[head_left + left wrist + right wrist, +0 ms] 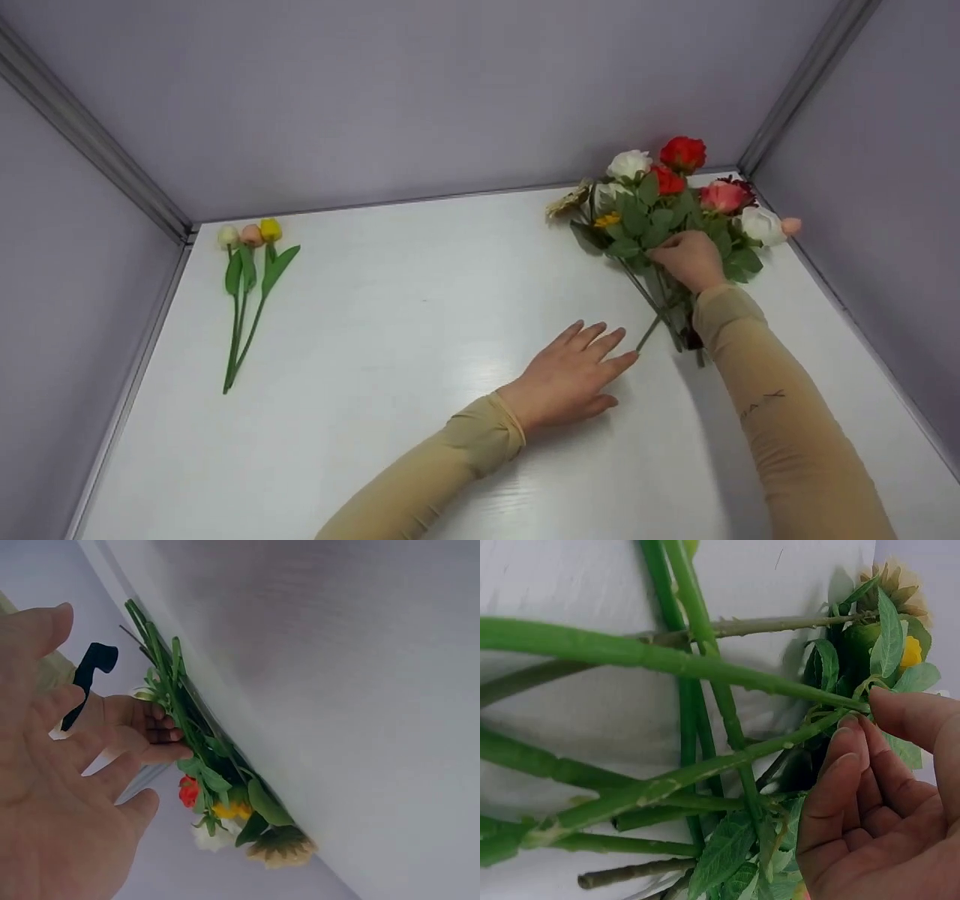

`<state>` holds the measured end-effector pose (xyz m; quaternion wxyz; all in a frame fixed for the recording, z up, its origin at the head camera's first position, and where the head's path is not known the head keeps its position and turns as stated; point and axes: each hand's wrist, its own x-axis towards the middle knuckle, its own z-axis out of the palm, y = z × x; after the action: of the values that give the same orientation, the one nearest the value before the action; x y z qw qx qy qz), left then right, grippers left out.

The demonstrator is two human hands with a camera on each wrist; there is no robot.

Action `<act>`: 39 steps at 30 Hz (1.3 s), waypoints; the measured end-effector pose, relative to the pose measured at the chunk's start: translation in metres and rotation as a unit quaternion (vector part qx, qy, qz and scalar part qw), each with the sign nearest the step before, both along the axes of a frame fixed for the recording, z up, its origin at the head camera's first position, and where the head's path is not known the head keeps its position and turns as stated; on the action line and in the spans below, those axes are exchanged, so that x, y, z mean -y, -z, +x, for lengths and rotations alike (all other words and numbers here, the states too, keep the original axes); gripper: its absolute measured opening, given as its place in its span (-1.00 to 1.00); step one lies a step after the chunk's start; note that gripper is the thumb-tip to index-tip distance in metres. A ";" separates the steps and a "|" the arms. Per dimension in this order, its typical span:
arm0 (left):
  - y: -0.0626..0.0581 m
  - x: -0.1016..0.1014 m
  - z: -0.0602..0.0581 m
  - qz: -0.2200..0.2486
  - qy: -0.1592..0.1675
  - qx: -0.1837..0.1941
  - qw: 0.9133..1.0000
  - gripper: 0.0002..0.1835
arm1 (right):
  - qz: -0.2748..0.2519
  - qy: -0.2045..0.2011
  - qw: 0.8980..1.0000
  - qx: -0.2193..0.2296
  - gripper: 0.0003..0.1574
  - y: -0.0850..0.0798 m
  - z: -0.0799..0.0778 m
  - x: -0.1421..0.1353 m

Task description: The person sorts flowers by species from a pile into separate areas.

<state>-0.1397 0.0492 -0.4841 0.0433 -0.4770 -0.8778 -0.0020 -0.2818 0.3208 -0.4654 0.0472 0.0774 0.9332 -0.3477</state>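
At the right of the head view, a bunch of artificial flowers (660, 214) with red, white, pink and yellow heads lies on the table, its stems pointing toward me. My right hand (690, 261) is over the bunch. In the right wrist view its thumb and fingers (840, 742) pinch a green flower stem (757, 679) just below the leaves. Other stems cross beneath it. My left hand (570, 379) is spread palm down beside the stem ends, fingers straight and holding nothing. One fingertip is close to a stem end; whether it touches, I cannot tell.
Three artificial tulips (247, 292), white, peach and yellow, lie at the left of the white table (405, 315). Grey panels (450, 97) enclose the back and sides. A beige flower head (568, 202) sticks out left of the bunch.
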 end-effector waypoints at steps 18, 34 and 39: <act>0.007 0.008 -0.005 0.044 -0.019 0.084 0.995 -0.36 | -0.132 0.038 0.990 0.035 -0.65 0.001 -0.002 -0.007; 0.007 0.044 -0.016 0.309 -0.185 0.352 0.864 -0.59 | -0.274 0.016 0.961 0.029 -0.62 -0.025 0.007 0.033; 0.011 0.055 -0.020 0.406 -0.229 0.437 0.769 -0.58 | -0.338 -0.004 0.940 0.039 -0.54 -0.020 0.016 0.075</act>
<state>-0.1593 -0.0061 -0.4950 -0.1560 -0.1470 -0.8027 -0.5565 -0.2660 0.2457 -0.4449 0.1087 0.0667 0.7584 -0.6392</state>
